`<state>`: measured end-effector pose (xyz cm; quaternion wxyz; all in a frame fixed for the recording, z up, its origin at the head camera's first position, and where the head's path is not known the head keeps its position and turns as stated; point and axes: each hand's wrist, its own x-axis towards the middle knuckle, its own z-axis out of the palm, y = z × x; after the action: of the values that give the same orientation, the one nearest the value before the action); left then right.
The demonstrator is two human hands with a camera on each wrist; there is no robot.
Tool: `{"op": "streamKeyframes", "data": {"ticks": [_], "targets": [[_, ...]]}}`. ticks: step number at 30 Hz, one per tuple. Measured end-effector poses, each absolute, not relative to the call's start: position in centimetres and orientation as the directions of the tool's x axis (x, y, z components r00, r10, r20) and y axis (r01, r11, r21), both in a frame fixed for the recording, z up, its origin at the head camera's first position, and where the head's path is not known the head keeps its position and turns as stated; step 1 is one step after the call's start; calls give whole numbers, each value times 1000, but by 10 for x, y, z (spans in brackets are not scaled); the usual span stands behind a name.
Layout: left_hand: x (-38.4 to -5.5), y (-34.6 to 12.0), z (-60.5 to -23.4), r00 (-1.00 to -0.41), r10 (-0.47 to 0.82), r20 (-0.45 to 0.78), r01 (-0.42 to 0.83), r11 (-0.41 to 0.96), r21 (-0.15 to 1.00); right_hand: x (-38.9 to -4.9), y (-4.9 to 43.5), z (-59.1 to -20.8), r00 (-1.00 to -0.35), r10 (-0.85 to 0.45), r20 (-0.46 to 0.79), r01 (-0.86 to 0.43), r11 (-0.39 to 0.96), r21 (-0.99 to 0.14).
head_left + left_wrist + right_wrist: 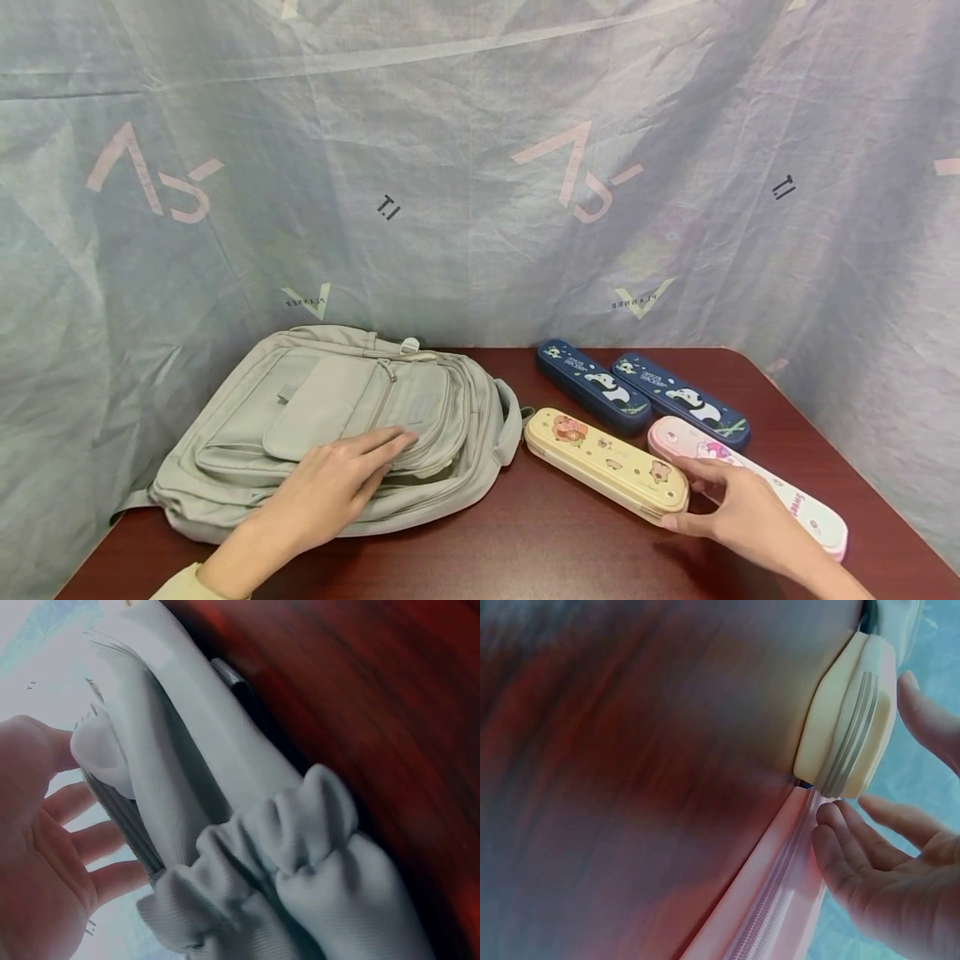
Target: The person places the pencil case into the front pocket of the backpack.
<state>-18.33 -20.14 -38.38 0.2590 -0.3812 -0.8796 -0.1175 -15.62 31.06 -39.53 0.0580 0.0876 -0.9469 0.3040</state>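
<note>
A light grey backpack (247,400) lies on the table at the left, its front pocket side up. On its lower front rests my left hand (330,483), fingers extended. In the left wrist view, that hand (45,847) is beside the bag's gathered grey fabric (247,847). To the right of the bag lies a yellow pencil case (600,462) with cartoon pictures. My right hand (738,508) is at its near right end, thumb and fingers spread on either side. In the right wrist view, the fingers (870,847) are by the yellow case's end (855,735) without closing on it.
A pink and white pencil case (813,517) lies partly behind my right hand. Two dark blue panda pencil cases, one left (592,383) and one right (682,396), lie farther back. A grey printed curtain (465,167) hangs behind the dark red table (480,550).
</note>
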Motion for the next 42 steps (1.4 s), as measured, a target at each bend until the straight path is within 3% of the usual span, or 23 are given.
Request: {"op": "streamKeyframes", "data": {"ticks": [16, 24, 32, 36, 39, 42], "targets": [[-187, -201, -387, -476, 664, 576, 815, 580, 5, -160, 308, -400, -982, -144, 123, -189, 800, -569], [-187, -200, -386, -535, 647, 543, 780, 625, 24, -162, 306, -403, -986, -114, 120, -163, 799, -579], [-187, -197, -385, -546, 629, 553, 781, 621, 65, -163, 307, -402, -995, -73, 66, -98, 791, -603], [-185, -198, -385, -561, 624, 544, 757, 652, 33, -164, 308, -402, -996, -66, 55, -86, 799, -595], [-184, -201, -385, -608, 613, 505, 709, 705, -3, -162, 309, -401, -997, -64, 53, -83, 796, -600], [-181, -203, -383, -691, 584, 426, 644, 765, -5, -160, 312, -402, -997, -63, 49, -80, 789, -609]]}}
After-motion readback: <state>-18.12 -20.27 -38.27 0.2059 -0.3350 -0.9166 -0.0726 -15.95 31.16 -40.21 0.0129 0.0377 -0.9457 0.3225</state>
